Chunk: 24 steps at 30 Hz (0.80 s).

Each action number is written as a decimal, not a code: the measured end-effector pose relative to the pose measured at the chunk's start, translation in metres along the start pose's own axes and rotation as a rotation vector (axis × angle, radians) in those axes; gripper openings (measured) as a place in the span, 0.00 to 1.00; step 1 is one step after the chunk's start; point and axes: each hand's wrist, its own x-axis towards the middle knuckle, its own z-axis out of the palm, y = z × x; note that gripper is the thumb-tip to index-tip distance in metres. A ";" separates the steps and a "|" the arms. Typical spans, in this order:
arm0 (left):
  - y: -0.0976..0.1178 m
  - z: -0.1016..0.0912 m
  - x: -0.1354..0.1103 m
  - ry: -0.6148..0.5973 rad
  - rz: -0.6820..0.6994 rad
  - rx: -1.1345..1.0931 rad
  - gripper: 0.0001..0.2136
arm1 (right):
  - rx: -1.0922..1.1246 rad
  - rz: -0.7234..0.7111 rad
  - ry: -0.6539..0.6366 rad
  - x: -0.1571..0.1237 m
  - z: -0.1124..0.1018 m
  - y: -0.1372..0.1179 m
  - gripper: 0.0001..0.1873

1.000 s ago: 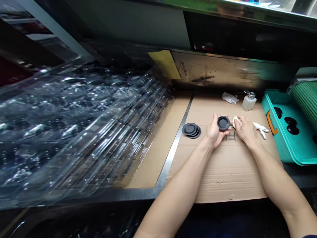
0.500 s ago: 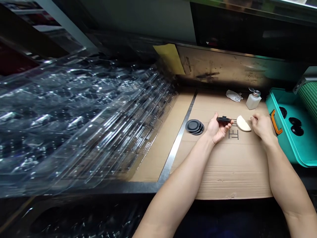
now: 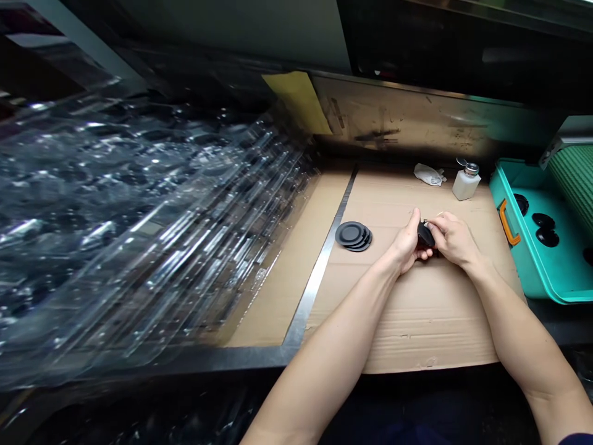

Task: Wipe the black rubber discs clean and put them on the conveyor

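My left hand is wrapped round a black round disc-like part, holding it tilted above the cardboard. My right hand meets it from the right, thumb and fingers pinched at the part's edge. Between the fingertips little can be made out. The cream half-round pad seen earlier is out of sight, and my right hand covers the spot where it lay. To the left of my hands, a small pile of flat black discs lies on the cardboard.
Clear plastic trays are stacked at left, blurred. A white pump bottle and crumpled white tissue stand at the back. At right, a teal bin with an orange handle holds several black round parts. A metal strip crosses the cardboard.
My right hand has moved left from beside the cream pad to the black part in my left hand. That part is now tilted more steeply. The pad has gone from view.
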 end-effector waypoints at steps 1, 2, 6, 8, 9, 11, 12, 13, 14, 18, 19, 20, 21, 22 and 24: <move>-0.001 0.001 -0.001 0.020 0.015 0.050 0.34 | -0.024 -0.015 0.001 0.000 0.000 0.000 0.14; -0.002 0.002 -0.001 0.045 0.034 0.097 0.34 | -0.050 -0.025 -0.003 0.000 0.000 0.000 0.13; -0.005 0.004 -0.002 0.093 0.092 0.269 0.34 | -0.128 -0.041 -0.071 0.000 -0.009 0.001 0.12; -0.005 0.004 -0.002 0.069 0.091 0.336 0.34 | -0.129 -0.060 -0.101 0.001 -0.014 0.003 0.12; -0.004 0.004 -0.003 0.054 0.088 0.357 0.34 | -0.122 -0.077 -0.108 0.001 -0.016 0.004 0.12; -0.003 0.004 -0.004 0.028 0.078 0.362 0.34 | -0.094 -0.124 -0.101 0.001 -0.017 0.006 0.12; -0.002 0.003 -0.004 0.012 0.070 0.345 0.34 | -0.075 -0.148 -0.087 0.001 -0.016 0.007 0.12; -0.002 0.001 -0.004 -0.007 0.061 0.320 0.34 | -0.054 -0.168 -0.068 0.001 -0.015 0.008 0.12; -0.001 0.000 -0.003 -0.025 0.050 0.294 0.34 | -0.036 -0.181 -0.048 0.001 -0.013 0.009 0.11; -0.001 -0.004 -0.002 -0.079 0.026 0.250 0.35 | -0.031 -0.181 -0.023 0.001 -0.009 0.008 0.10; -0.001 -0.004 -0.002 -0.080 0.027 0.261 0.35 | -0.050 -0.172 -0.048 0.001 -0.010 0.007 0.10; -0.001 -0.004 -0.002 -0.076 0.027 0.279 0.35 | -0.075 -0.158 -0.083 0.001 -0.012 0.007 0.10; -0.001 -0.003 -0.003 -0.066 0.026 0.301 0.34 | -0.104 -0.141 -0.123 0.001 -0.014 0.006 0.10; -0.001 -0.002 -0.003 -0.053 0.022 0.324 0.34 | -0.133 -0.128 -0.162 0.001 -0.016 0.005 0.10; 0.000 0.000 -0.004 -0.030 0.018 0.362 0.34 | -0.182 -0.123 -0.208 0.001 -0.020 0.004 0.10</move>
